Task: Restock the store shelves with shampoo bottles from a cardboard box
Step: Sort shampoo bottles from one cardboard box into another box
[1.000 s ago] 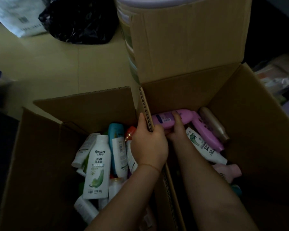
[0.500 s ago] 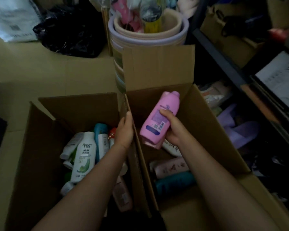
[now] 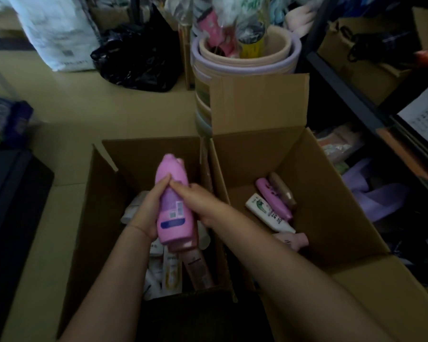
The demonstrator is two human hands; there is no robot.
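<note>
Both hands, left hand (image 3: 146, 213) and right hand (image 3: 198, 203), grasp one pink bottle (image 3: 174, 206) above the left box (image 3: 84, 218); judging by both boxes, many bottles remain unshelved

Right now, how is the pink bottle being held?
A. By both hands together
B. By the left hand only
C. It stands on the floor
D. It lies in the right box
A: the left hand and right hand both wrap the pink bottle above the left cardboard box.
</note>
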